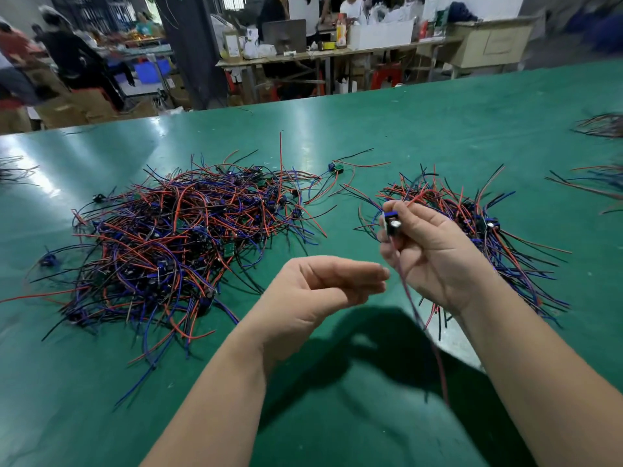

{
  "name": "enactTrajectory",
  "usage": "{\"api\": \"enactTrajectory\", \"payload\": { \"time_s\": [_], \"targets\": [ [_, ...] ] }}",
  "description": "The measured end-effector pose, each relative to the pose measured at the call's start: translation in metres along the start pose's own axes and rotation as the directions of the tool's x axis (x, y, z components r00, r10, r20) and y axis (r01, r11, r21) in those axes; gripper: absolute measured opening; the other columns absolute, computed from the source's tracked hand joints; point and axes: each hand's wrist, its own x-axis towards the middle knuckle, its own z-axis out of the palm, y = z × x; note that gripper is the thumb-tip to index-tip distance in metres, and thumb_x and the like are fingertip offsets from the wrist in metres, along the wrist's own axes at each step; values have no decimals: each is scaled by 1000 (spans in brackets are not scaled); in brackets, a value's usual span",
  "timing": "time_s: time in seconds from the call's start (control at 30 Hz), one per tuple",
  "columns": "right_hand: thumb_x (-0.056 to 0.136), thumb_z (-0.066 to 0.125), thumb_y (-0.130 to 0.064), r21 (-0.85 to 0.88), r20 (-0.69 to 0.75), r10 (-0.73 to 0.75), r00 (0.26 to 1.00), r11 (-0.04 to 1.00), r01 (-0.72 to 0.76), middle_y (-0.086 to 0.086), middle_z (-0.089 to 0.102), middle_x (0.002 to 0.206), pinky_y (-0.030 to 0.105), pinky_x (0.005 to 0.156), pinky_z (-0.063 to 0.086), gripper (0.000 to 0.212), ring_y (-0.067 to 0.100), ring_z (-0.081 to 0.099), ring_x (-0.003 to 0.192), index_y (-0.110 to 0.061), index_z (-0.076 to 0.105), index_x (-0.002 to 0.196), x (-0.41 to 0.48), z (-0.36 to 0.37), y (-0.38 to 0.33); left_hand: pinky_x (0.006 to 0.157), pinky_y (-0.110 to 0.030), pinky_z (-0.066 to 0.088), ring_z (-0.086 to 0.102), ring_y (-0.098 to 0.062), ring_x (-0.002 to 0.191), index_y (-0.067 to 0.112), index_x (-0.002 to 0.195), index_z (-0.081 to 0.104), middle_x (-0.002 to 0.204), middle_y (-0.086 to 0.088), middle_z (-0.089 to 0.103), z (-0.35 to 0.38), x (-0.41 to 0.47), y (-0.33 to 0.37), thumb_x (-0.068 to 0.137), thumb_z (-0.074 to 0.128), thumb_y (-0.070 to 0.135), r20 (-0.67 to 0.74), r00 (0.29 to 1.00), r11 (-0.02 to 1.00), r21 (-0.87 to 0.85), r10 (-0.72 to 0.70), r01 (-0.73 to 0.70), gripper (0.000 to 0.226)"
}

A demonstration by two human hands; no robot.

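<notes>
Aloft: module (392, 225) in right hand (435, 254)

This is an electronics assembly workshop. A broad workbench (438, 106) covered in green matting carries a large heap (175, 237) of red, blue and black wired components and a smaller heap (472, 214) beside it. Behind stand long work tables (337, 54) crowded with cardboard boxes (488, 45), bags (381, 11) and what may be packaged supplies, blurred at this distance. Other workers (74, 59) stand at a further bench (145, 48), among crates (148, 70) and cartons (91, 102).
</notes>
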Motion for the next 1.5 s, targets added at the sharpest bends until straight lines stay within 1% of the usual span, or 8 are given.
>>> {"api": "enactTrajectory", "payload": {
  "time_s": [0.3, 0.57, 0.7, 0.83, 0.93, 1.1, 1.4, 1.5],
  "targets": [
    [62, 74, -13, -612, 129, 69, 989, 791, 25, 10, 64, 63, 19, 45, 38, 8, 11, 51, 48, -8, 70, 57, -5, -5, 7, 62, -25, 57, 69, -16, 64, 14, 75, 78, 73, -11, 73, 10, 3, 0, 56, 77, 24, -279, 956, 994, 36, -94, 108, 21],
    [76, 71, -4, -284, -314, -190, 930, 954, 99, -2, 63, 52, 13, 44, 44, 13, 6, 58, 45, -9, 61, 69, 4, -19, -18, 56, -21, 54, 70, -16, 63, 8, 71, 72, 74, -12, 72, 11, -1, -6, 72, 76, 0, -113, 931, 934, 56, -346, 354, 9],
    [89, 60, -2, -153, -410, -319, 854, 948, 280, 6, 64, 76, 16, 59, 52, 7, 11, 67, 60, -8, 61, 91, 7, -19, -15, 55, -21, 53, 68, -15, 62, 8, 70, 74, 74, -13, 72, 8, 2, -6, 60, 79, 14, -198, 929, 946, 30, -312, 324, 13],
    [88, 61, -5, -589, -175, -493, 852, 746, 311, 7, 59, 93, 33, 68, 51, 27, 18, 61, 71, -26, 55, 105, 2, -13, -7, 54, -21, 56, 68, -11, 60, 6, 82, 68, 70, -9, 72, 0, 9, -7, 61, 75, 17, -432, 857, 958, -169, -283, 232, 25],
    [79, 74, -17, -855, 220, -294, 930, 400, 329, 0, 64, 89, 27, 67, 49, 21, 12, 59, 65, -30, 66, 94, -9, -2, 15, 51, -16, 52, 63, -6, 55, 9, 81, 69, 67, -4, 70, 0, 11, -8, 67, 72, 22, -484, 842, 970, -167, -238, 178, 19],
    [76, 78, -21, -879, 449, -302, 841, 20, 477, 1, 67, 78, 29, 71, 50, 17, 11, 57, 69, -13, 74, 91, -12, 0, 27, 54, -23, 56, 67, -10, 59, 7, 78, 70, 71, -7, 72, 6, 11, -6, 72, 61, 36, -454, 873, 970, -229, -178, 78, 31],
    [74, 77, -16, -900, 302, -493, 816, 136, 415, -3, 70, 71, 32, 69, 54, 7, 10, 64, 65, -16, 74, 80, -10, -2, 13, 64, -31, 59, 72, -19, 89, 4, 105, 67, 100, -12, 73, 6, 9, 3, 79, 43, 55, -295, 925, 931, -338, -240, 133, 62],
    [76, 75, -14, -938, 259, -634, 728, 15, 347, 2, 69, 74, 33, 71, 53, 7, 16, 63, 67, -13, 74, 83, -6, -14, -9, 64, -31, 59, 71, -22, 94, 3, 105, 66, 103, -14, 72, 1, 8, 6, 79, 46, 53, -306, 923, 931, -344, -235, 122, 60]
  ]
}}
